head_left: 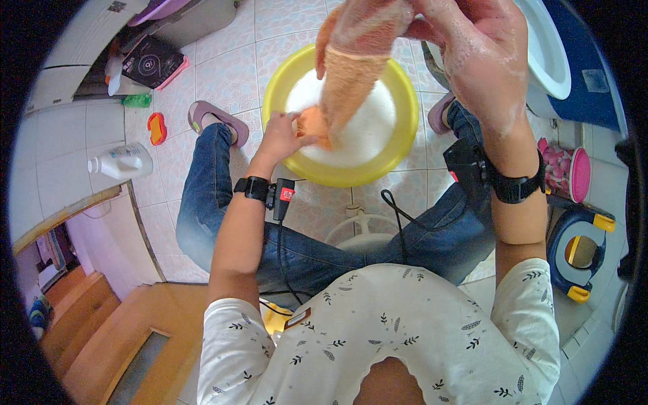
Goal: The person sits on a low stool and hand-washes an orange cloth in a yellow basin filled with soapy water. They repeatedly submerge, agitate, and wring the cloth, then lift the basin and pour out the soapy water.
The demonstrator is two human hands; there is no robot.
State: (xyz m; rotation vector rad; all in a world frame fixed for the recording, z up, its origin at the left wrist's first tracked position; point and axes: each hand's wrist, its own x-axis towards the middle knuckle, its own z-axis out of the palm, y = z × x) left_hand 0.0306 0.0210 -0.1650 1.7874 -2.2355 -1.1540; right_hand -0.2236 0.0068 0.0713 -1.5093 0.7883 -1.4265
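Observation:
A yellow plastic basin (273,96) stands on the tiled floor between my feet, holding white suds (372,126). A wet orange cloth (352,83) hangs over it, stretched between my two hands; motion blurs its middle. High at the upper right, my right hand (481,61) grips the cloth's upper end, with foam on the skin and the fingertips partly cut off by the picture's edge. Low at the basin's left rim, my left hand (286,136) pinches the cloth's lower part, which is bunched up over the suds.
At left lie a white jug-shaped bottle (124,161), a red-and-orange oval item (157,128), a green bag (136,100) and a black box (152,63). At right are a white basin (549,50), a pink container (567,172) and a child's toilet seat (577,253). Cables (281,253) run from my wrist devices.

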